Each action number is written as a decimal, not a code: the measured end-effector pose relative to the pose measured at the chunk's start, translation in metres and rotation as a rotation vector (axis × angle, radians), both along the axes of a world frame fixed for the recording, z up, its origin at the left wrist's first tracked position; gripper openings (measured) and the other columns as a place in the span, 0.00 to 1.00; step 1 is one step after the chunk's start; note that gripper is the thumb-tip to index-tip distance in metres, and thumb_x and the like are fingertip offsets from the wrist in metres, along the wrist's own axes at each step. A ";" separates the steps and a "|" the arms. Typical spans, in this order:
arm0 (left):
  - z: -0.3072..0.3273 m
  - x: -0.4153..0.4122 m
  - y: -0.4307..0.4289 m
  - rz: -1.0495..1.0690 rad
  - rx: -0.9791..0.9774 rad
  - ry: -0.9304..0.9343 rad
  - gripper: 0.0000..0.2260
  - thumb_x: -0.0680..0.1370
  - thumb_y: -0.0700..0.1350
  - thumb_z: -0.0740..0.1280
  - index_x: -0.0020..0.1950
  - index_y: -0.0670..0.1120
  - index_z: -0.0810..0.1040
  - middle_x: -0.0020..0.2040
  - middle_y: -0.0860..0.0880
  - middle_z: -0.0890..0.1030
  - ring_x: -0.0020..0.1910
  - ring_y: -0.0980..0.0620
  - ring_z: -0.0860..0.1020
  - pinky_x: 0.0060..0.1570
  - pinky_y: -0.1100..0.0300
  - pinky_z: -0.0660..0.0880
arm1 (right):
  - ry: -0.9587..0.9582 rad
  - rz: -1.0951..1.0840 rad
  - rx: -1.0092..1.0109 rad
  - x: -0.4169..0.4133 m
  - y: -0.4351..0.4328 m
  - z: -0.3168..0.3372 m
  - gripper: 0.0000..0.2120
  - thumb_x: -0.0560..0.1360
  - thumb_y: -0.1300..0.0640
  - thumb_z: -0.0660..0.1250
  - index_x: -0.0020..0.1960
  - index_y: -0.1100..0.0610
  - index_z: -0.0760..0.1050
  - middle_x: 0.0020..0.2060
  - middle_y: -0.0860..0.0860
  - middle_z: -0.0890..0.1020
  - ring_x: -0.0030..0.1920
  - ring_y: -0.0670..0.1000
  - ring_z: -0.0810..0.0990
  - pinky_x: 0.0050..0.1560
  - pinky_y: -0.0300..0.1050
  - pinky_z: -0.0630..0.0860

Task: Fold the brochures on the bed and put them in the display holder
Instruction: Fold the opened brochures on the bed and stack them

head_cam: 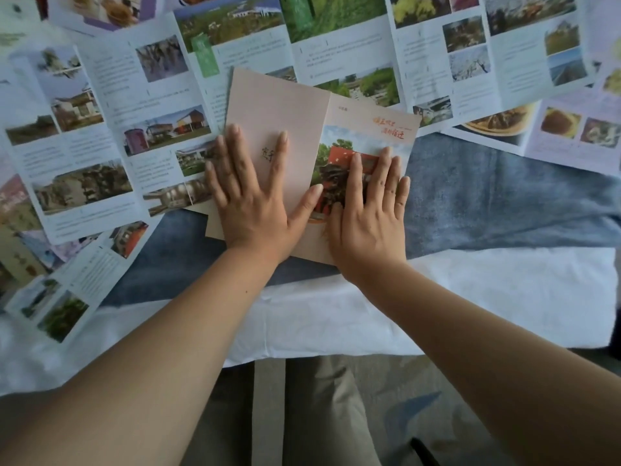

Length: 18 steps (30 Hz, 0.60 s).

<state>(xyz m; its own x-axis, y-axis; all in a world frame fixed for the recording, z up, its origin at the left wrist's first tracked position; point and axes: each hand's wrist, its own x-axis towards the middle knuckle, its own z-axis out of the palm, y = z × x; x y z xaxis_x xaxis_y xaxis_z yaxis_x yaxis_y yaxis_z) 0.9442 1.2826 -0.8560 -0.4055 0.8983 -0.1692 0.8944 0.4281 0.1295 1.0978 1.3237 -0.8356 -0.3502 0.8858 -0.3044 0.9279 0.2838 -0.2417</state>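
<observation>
Both my hands are flat, left hand (250, 193) and right hand (368, 210), pressing the brochure (279, 105) mid-frame. Thin, floppy paper, I'd say; pinch the outer edges to fold.

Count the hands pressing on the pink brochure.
2. The left hand presses the plain pink panel of the brochure; the right hand presses the photo panel beside it. Fingers are straight on both. No other hands in view.
</observation>
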 end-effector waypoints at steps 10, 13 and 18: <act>0.007 -0.011 -0.003 0.020 0.129 -0.154 0.44 0.73 0.78 0.57 0.84 0.58 0.54 0.83 0.36 0.49 0.82 0.36 0.48 0.79 0.37 0.48 | 0.098 -0.039 0.013 -0.003 -0.002 -0.006 0.34 0.85 0.41 0.52 0.84 0.55 0.47 0.82 0.63 0.43 0.82 0.61 0.40 0.81 0.55 0.35; 0.010 -0.013 -0.006 0.009 0.151 -0.182 0.44 0.73 0.75 0.61 0.84 0.56 0.56 0.83 0.36 0.50 0.83 0.36 0.48 0.79 0.37 0.48 | 0.077 -0.014 -0.002 -0.004 -0.003 -0.005 0.33 0.85 0.42 0.50 0.84 0.56 0.46 0.82 0.63 0.43 0.82 0.62 0.40 0.81 0.57 0.36; 0.021 -0.016 -0.008 0.012 0.231 -0.364 0.41 0.73 0.66 0.66 0.83 0.55 0.59 0.83 0.37 0.52 0.83 0.36 0.48 0.78 0.33 0.46 | 0.113 0.047 -0.025 -0.013 0.000 0.000 0.34 0.82 0.41 0.43 0.84 0.56 0.46 0.83 0.60 0.45 0.82 0.60 0.40 0.81 0.57 0.37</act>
<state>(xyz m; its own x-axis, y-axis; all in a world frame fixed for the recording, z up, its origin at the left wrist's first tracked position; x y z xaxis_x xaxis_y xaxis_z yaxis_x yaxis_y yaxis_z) 0.9280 1.2745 -0.8351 -0.3675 0.9248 -0.0985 0.7679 0.3615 0.5289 1.0845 1.3238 -0.8360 -0.4244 0.8602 -0.2828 0.8803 0.3188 -0.3514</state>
